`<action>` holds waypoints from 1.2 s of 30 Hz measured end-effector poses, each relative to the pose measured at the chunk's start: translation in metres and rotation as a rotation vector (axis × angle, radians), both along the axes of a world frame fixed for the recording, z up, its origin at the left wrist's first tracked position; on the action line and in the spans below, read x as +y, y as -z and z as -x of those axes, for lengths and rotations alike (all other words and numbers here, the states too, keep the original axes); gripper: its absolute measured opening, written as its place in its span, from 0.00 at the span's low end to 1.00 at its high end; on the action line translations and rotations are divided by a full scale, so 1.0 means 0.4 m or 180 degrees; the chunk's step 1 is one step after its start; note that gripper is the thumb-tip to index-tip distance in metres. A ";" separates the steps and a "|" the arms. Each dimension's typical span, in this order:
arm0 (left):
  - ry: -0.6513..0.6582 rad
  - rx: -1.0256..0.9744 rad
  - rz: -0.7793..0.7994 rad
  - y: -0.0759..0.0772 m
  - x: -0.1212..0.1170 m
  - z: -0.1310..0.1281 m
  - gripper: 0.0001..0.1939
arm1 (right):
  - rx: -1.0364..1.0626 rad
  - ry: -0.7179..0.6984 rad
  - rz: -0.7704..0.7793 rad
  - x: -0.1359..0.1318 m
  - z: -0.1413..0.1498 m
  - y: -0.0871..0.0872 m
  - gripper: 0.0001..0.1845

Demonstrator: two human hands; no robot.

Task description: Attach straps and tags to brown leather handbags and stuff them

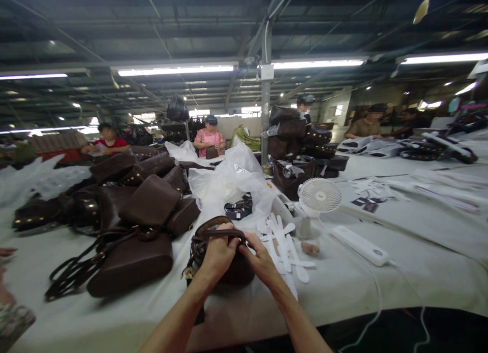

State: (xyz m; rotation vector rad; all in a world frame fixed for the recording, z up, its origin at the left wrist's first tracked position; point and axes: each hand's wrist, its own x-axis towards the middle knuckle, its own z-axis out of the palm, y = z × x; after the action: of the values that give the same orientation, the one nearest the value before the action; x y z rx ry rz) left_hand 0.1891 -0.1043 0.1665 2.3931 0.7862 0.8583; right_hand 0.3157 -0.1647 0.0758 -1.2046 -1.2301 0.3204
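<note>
A dark brown leather handbag stands on the white table right in front of me. My left hand is closed round its top, by the handle. My right hand pinches the bag's upper right edge; what is between the fingertips is too small to make out. Both forearms reach in from the bottom of the view. Several white paper strips lie just right of the bag.
A heap of brown handbags fills the left. White plastic bags lie behind. A small white fan and a power strip sit to the right. More bags and several seated people are farther back. Another person's hand shows at far left.
</note>
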 end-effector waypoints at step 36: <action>0.0364 0.1807 -0.0446 -0.089 0.027 0.074 0.08 | -0.0209 0.0181 -0.0178 0.021 0.090 -0.008 0.29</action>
State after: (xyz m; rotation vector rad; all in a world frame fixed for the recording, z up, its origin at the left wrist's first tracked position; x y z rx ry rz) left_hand 0.1593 -0.0936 0.2019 2.8160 0.7960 0.1813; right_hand 0.2798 -0.1565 0.0790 -1.2074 -1.2509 0.2045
